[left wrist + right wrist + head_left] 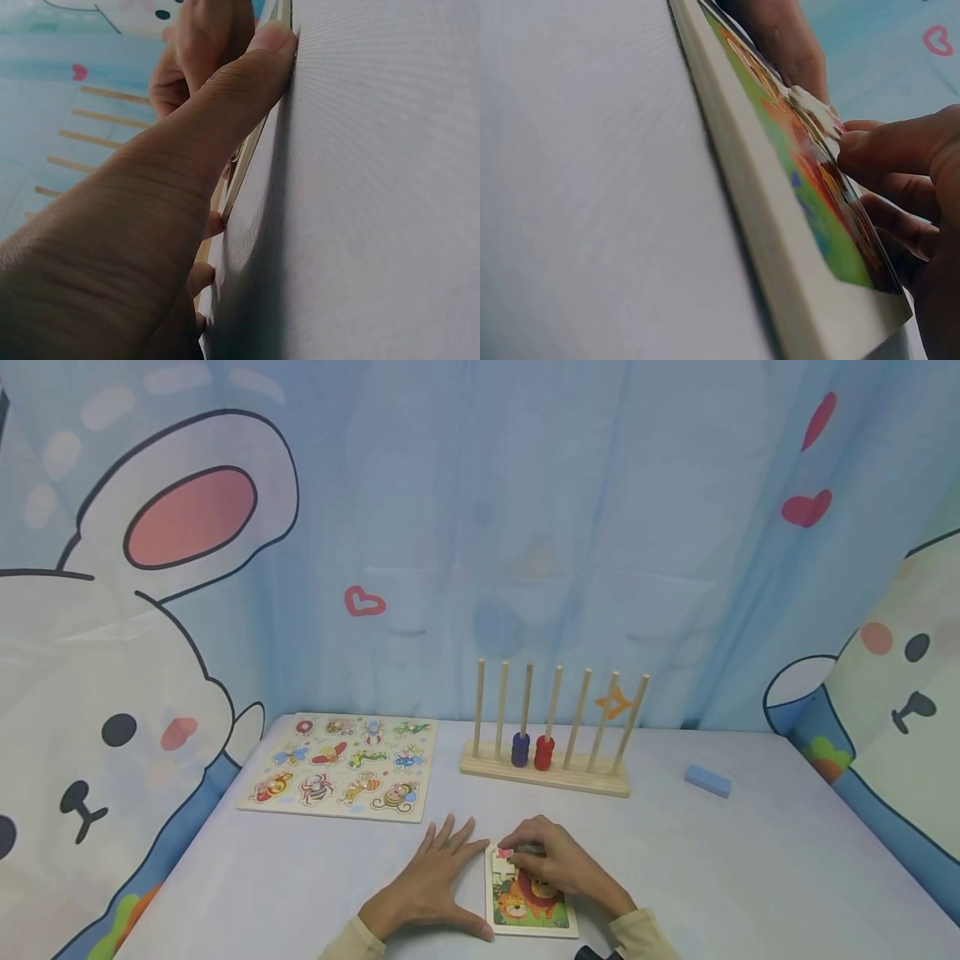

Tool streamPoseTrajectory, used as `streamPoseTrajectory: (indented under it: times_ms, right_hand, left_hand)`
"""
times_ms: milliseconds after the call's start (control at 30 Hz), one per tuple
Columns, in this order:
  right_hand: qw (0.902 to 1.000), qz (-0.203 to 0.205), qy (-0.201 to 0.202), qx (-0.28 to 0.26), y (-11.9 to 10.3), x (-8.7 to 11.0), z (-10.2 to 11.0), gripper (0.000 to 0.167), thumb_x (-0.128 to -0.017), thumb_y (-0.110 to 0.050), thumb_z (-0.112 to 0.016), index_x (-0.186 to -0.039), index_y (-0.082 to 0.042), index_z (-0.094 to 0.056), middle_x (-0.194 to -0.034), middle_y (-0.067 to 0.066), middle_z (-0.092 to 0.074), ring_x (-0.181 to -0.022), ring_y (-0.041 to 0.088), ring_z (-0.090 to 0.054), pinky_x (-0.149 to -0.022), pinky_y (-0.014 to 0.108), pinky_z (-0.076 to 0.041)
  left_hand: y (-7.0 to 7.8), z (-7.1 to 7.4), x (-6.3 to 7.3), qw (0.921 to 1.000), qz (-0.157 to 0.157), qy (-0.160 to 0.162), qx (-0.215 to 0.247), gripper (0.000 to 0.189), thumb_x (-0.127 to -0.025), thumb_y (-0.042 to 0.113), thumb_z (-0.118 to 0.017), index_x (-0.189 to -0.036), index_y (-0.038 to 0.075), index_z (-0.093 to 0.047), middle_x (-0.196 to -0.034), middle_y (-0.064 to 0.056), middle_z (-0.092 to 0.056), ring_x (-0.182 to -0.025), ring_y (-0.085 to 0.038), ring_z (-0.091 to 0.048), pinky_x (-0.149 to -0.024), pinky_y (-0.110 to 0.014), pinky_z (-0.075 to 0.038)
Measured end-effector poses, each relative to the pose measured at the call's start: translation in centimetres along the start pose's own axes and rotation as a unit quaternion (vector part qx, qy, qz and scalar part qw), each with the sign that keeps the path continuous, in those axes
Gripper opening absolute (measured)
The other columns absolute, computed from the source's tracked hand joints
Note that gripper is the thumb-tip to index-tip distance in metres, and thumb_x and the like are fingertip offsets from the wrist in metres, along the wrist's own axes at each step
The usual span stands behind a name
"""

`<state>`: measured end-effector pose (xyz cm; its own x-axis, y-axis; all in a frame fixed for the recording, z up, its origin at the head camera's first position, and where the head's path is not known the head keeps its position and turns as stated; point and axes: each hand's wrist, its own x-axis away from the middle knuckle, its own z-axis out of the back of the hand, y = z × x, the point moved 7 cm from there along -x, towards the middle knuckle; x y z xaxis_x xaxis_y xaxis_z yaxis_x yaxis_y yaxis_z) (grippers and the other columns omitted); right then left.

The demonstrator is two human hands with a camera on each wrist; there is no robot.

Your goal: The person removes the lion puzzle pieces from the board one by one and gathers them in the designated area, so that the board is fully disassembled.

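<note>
A framed lion jigsaw puzzle (525,930) lies flat on the table, its lower part showing a lion and a cub. My left hand (438,881) rests beside its left edge with the fingers spread. The left thumb (271,45) touches the frame's near left corner, and the forefinger reaches the far left corner. Over the puzzle's far part, my right hand (558,860) pinches a small puzzle piece (817,109), pale with a bit of pink, between thumb and forefinger. That piece sits tilted at the upper left of the picture. The curled right fingers hide the puzzle's upper right.
A wooden peg board of insects (337,768) lies at the back left. Behind the puzzle stands a wooden rack (547,777) of several upright rods, with purple beads (521,750) and red beads (544,753). A blue block (708,781) lies at the right.
</note>
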<state>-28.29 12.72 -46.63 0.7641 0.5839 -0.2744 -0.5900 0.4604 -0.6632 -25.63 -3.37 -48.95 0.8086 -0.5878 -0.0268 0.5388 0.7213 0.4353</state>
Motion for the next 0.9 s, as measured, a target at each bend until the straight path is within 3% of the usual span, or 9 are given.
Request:
streamPoseTrajectory:
  times_ms: [200, 533, 900]
  right_hand:
    - [0.9999, -0.004, 0.003, -0.012, 0.1, 0.0, 0.2, 0.015, -0.092, -0.022, -0.065, -0.104, -0.017, -0.074, -0.095, -0.010, -0.071, -0.092, 0.009, -0.057, -0.084, 0.029, -0.049]
    - [0.9972, -0.053, 0.011, -0.052, 0.5, 0.8, 1.8, 0.019, -0.092, -0.023, -0.066, -0.107, -0.012, -0.072, -0.095, -0.004, -0.069, -0.087, 0.009, -0.062, -0.079, 0.025, -0.054]
    - [0.9920, -0.115, 0.049, -0.019, 2.9, 3.5, 5.2, 0.019, -0.092, -0.028, -0.065, -0.104, -0.015, -0.073, -0.102, -0.002, -0.072, -0.095, 0.010, -0.065, -0.081, 0.026, -0.055]
  left_hand:
    - [0.0, 0.0, 0.0, 1.0000, -0.001, 0.003, -0.004, 0.109, -0.059, 0.070, -0.077, -0.148, 0.023, -0.037, -0.159, -0.010, -0.020, -0.146, -0.038, -0.008, -0.117, -0.058, -0.007]
    - [-0.1, -0.1, 0.1, 1.0000, 0.003, 0.001, -0.003, 0.108, -0.059, 0.071, -0.076, -0.148, 0.022, -0.037, -0.159, -0.010, -0.020, -0.146, -0.037, -0.008, -0.117, -0.058, -0.006]
    - [0.0, 0.0, 0.1, 0.9999, -0.003, 0.010, 0.004, 0.108, -0.058, 0.069, -0.078, -0.147, 0.022, -0.039, -0.159, -0.011, -0.021, -0.146, -0.038, -0.009, -0.117, -0.058, -0.006]
